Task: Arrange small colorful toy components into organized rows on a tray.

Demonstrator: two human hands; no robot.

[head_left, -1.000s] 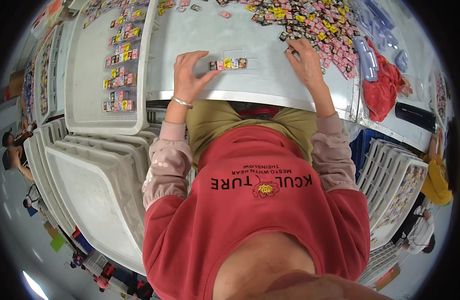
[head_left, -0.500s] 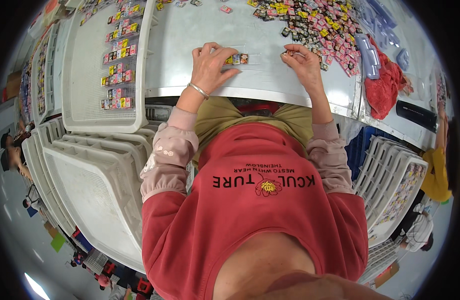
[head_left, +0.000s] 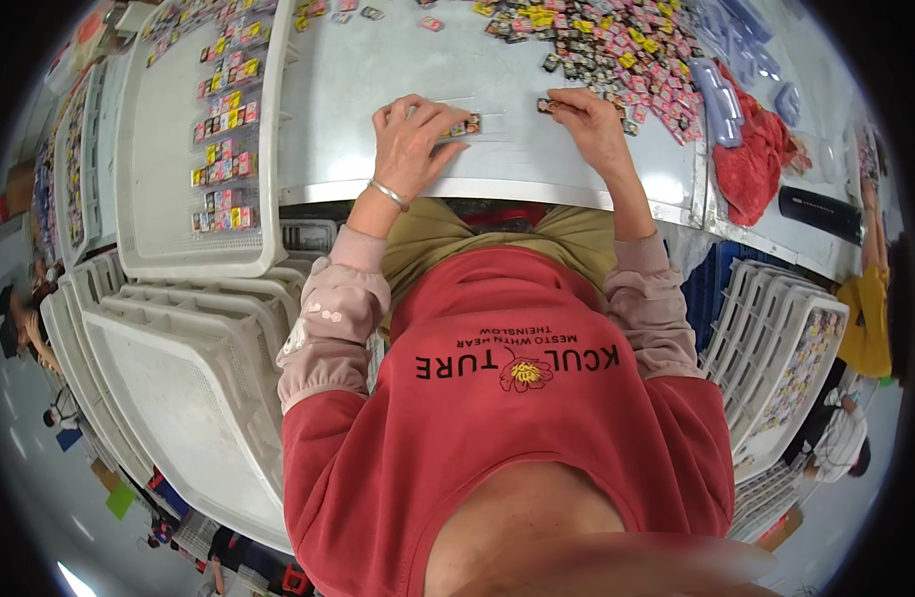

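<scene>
My left hand (head_left: 408, 144) curls over the left end of a clear plastic tray (head_left: 490, 127) lying on the table, its thumb and fingers along the tray's two long sides. Several small printed blocks (head_left: 472, 123) in yellow, black and other colours sit in a row inside the tray, partly covered by my fingers. To the right, my right hand (head_left: 592, 124) pinches a small dark block (head_left: 547, 105) between thumb and fingertips, just above the table and apart from the tray. Beyond it spreads a big loose pile of similar blocks (head_left: 646, 70), pink, black and yellow.
A white perforated crate (head_left: 159, 199) at the left holds rows of filled clear trays (head_left: 224, 164). Stacked white crates (head_left: 179, 358) stand below it, with more crates (head_left: 776, 348) at the right. A red cloth (head_left: 751, 169), bluish plastic pieces (head_left: 716, 99) and a black box (head_left: 821, 214) lie at the right.
My right hand has drawn slightly left from the pile, and the dark block now shows at its fingertips. The left hand stays over the tray. The whole view has shifted slightly.
</scene>
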